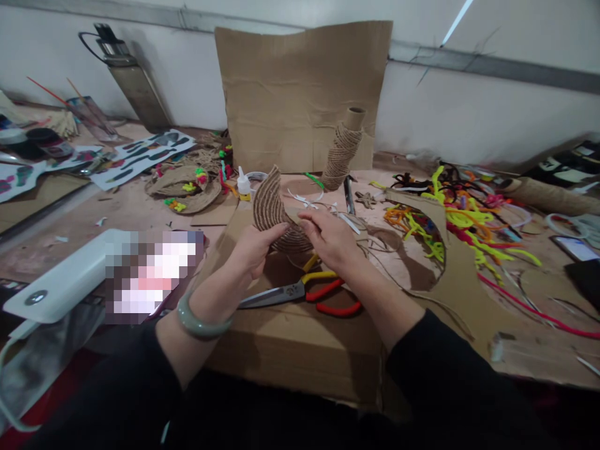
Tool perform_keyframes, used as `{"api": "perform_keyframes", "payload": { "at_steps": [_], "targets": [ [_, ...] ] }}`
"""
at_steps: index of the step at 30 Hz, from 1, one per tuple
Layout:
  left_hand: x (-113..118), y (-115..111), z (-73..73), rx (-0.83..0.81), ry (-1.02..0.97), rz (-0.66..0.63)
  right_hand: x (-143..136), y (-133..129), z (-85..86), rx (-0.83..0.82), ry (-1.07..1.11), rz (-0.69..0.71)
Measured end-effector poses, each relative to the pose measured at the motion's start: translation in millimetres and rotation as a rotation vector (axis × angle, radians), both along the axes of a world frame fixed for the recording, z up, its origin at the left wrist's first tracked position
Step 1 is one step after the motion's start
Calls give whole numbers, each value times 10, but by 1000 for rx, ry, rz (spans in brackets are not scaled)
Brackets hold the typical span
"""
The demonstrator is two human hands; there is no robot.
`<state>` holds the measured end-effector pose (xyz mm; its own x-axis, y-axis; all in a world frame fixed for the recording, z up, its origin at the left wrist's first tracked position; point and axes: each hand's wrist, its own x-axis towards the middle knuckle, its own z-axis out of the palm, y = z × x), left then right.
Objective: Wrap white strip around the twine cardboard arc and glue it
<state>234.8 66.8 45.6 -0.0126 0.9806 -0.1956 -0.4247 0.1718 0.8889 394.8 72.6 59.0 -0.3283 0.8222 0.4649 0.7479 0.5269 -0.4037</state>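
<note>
My left hand grips a crescent-shaped piece covered in rows of brown twine, its pointed tip upward and the thumb across its front. At its inner edge my right hand is closed in a pinch on a strand of twine; the fingertips partly hide the strand. Below both hands, scissors with red and yellow handles lie on a cardboard box. Loose twine trails to the right. Behind the crescent stand a small white glue bottle and a tube wound with twine.
A cardboard sheet stands against the wall. Left are a phone, a white power bank, a tall bottle and a woven hat. Right are a cut cardboard piece and colourful pipe cleaners.
</note>
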Motion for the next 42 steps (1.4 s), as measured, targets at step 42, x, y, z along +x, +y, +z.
{"api": "perform_keyframes", "payload": {
  "at_steps": [42],
  "targets": [
    [-52,-18,48,39,1,-65,123,27,44,118,-100,106]
  ]
}}
